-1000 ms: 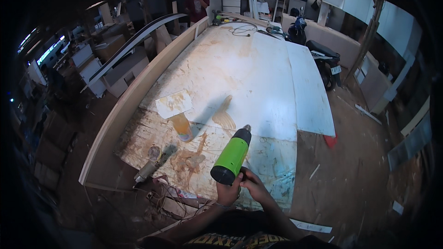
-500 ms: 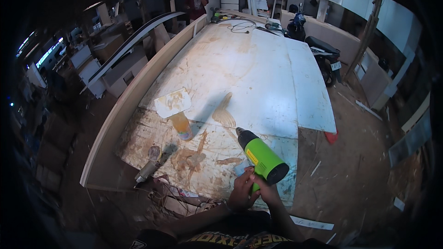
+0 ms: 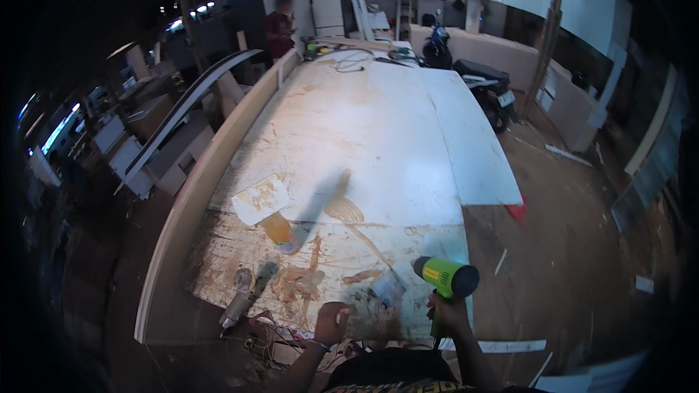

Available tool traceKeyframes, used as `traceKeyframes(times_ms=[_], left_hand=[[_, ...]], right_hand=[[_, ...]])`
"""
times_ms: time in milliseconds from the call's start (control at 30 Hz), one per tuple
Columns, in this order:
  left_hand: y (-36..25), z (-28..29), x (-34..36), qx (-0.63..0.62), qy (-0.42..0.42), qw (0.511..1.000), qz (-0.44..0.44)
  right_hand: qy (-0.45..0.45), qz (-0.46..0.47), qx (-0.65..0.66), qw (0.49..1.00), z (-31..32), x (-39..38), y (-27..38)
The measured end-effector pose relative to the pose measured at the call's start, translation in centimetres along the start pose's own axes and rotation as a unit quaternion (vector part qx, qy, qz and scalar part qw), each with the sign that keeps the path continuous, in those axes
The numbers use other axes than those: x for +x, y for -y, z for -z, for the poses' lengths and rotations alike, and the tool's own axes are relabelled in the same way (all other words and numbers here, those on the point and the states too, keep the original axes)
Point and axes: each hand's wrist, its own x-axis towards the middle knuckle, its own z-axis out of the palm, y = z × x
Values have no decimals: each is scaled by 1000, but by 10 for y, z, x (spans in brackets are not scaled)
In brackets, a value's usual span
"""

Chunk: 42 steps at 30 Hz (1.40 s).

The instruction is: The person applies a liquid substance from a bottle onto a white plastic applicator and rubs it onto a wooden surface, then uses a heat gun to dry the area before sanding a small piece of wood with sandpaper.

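The largest thing is the bench (image 3: 364,145), a wide white surface which is stained brown, most heavily at the near end. Along its left side runs a long wooden board (image 3: 191,207), standing on its edge. Beyond the far right part, a motorcycle (image 3: 480,76) is parked, and at the far left corner stands another person (image 3: 280,33) in a dark red shirt. Of the two hands, the right hand (image 3: 451,311) is closed around the handle of a green and black gun-shaped tool (image 3: 448,275), above the near right corner, with its nozzle turned to the left. A grey tool (image 3: 234,311) lies at the near left corner. Farther in, a smeared white card (image 3: 260,200) is just beside an amber container (image 3: 279,233). The left hand (image 3: 333,322), near the front edge, is loosely curled; I cannot tell if it holds something. To its right lies a small pale packet (image 3: 388,289).
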Motion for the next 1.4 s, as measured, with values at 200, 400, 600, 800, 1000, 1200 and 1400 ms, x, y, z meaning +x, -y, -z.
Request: traceKeyframes(times_ms=[200,400,600,800,1000,1200,1400], left_hand=[[109,-37,-18,-28,37,981,188],[86,-59,7,-28,-105,968,225],[78,-55,2,50,-96,981,163],[84,-51,3,66,-119,984,116],[80,-47,3,57,-103,985,128],[80,-44,2,44,-92,984,149],[91,-35,2,26,-53,984,165]], right_hand=[[1,35,-64,997,-20,-16,12],[6,52,-285,957,-37,-49,29],[-3,-52,-226,973,-35,-64,4],[-11,-59,-240,969,-43,-69,0],[-22,-72,-231,970,-45,-71,-8],[-23,-64,-225,972,-53,-71,-9],[-23,-40,-224,974,-57,-69,-18]])
